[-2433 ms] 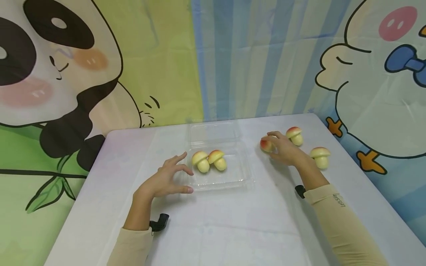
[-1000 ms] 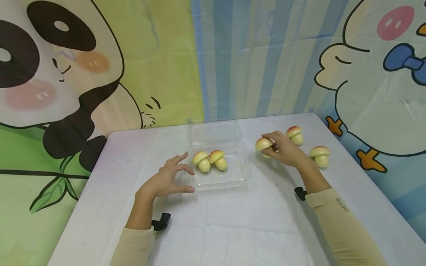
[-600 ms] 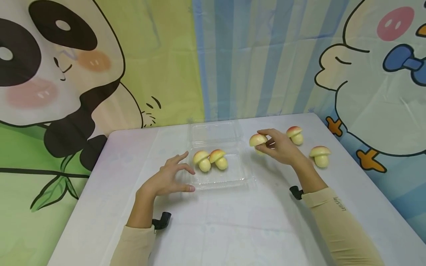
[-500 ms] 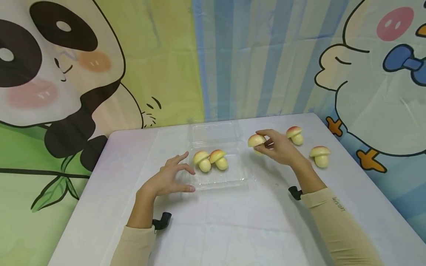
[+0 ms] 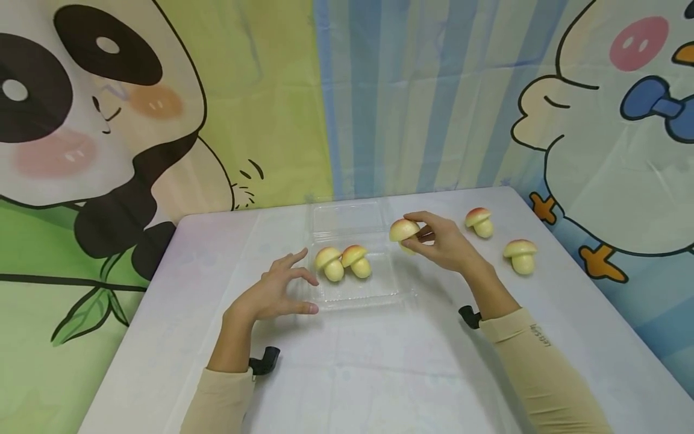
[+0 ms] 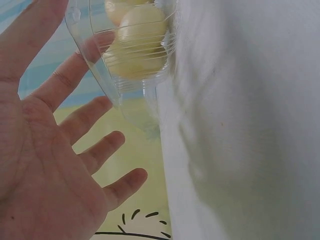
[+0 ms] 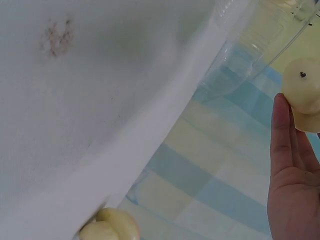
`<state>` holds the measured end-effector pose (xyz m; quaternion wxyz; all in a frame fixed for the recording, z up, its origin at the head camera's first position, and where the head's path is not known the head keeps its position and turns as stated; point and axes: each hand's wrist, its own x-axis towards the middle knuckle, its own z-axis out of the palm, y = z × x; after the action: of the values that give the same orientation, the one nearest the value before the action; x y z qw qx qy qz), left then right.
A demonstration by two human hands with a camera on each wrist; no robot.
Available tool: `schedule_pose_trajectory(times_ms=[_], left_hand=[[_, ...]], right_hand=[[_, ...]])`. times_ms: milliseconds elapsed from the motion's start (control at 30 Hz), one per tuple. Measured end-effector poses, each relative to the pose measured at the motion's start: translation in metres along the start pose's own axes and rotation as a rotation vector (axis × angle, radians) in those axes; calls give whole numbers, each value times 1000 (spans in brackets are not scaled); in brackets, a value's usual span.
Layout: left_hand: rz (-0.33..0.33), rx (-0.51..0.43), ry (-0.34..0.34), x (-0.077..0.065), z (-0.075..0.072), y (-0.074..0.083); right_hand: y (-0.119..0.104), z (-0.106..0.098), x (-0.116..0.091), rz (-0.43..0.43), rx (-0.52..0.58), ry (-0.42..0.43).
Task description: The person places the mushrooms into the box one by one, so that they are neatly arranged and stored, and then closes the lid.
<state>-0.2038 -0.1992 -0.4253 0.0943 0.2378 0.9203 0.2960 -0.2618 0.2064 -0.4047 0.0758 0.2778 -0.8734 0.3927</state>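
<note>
My right hand (image 5: pixel 446 242) holds a toy mushroom (image 5: pixel 403 230) with a red-tinged yellow cap and pale stem, raised near the right edge of a clear plastic box (image 5: pixel 387 289). In the right wrist view this mushroom (image 7: pixel 301 82) shows its stem end beside the fingers. Two similar mushrooms (image 5: pixel 329 264) (image 5: pixel 356 261) lie side by side in the left part of the box, whose lid (image 5: pixel 347 216) is folded back. My left hand (image 5: pixel 271 289) stands at the box's left side with fingers spread; in the left wrist view its fingers (image 6: pixel 67 80) are at the clear wall.
Two more mushrooms, one farther back (image 5: pixel 479 223) and one nearer (image 5: pixel 520 257), stand on the white-covered table (image 5: pixel 347 374) right of the right arm. A printed cloth backdrop (image 5: pixel 412 102) rises behind the table's far edge.
My right hand has picked the mushroom up from the table's right side, turned it cap up and carried it left to the box's edge. The left hand has stayed nearly still.
</note>
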Motion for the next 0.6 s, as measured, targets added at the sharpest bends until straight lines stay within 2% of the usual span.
schedule_pose_trajectory(times_ms=[167, 600], left_hand=[[6, -9, -14, 1, 2, 0], [7, 6, -2, 2, 1, -2]], right_hand=[[-2, 7, -1, 3, 28, -31], [-4, 26, 12, -79, 9, -75]])
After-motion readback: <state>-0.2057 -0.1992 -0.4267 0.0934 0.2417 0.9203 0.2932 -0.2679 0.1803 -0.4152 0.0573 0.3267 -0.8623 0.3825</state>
